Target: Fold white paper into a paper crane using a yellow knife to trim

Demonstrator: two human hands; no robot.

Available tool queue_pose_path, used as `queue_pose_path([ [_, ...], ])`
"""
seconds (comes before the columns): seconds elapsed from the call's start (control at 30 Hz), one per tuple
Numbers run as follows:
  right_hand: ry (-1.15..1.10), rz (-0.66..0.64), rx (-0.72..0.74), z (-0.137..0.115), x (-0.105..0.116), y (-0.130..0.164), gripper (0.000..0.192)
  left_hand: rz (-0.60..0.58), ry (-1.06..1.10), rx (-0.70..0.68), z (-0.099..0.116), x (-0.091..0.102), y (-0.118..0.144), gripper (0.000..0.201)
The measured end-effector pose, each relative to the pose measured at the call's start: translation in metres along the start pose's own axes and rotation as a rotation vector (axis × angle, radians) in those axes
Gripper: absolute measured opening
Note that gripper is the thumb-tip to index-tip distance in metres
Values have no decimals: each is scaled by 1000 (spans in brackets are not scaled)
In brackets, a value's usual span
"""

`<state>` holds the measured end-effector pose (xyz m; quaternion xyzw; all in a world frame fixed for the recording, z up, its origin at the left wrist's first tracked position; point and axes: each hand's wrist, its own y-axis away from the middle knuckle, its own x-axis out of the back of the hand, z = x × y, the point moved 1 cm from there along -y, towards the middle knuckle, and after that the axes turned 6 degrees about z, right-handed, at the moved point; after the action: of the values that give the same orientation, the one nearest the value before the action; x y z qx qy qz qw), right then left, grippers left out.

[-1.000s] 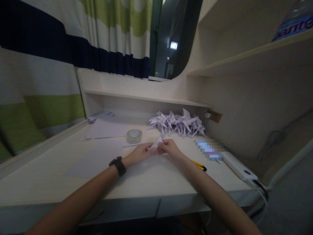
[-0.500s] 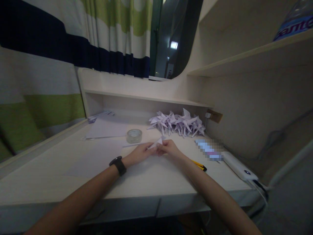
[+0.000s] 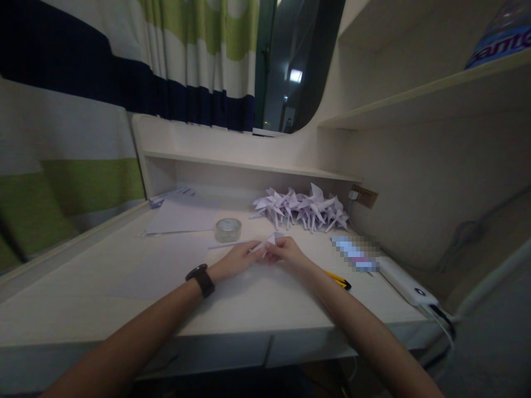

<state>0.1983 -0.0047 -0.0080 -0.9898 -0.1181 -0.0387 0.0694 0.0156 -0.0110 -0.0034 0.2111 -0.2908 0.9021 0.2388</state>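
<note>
Both hands pinch the folded paper between them, left hand and right hand fingertips meeting, tip pointing away

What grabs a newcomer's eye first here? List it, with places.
Mid-desk, the left hand and right hand pinch a small folded paper between them. Behind them, a heap of paper cranes lies under the low shelf, with a tape roll to its left. A striped curtain fills the back left.
</note>
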Motion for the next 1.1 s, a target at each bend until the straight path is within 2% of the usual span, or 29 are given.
queue_pose_path([
  [1.1,13,-13,0,-3,0,2,52,-2,23,32,2,0,0,44],
])
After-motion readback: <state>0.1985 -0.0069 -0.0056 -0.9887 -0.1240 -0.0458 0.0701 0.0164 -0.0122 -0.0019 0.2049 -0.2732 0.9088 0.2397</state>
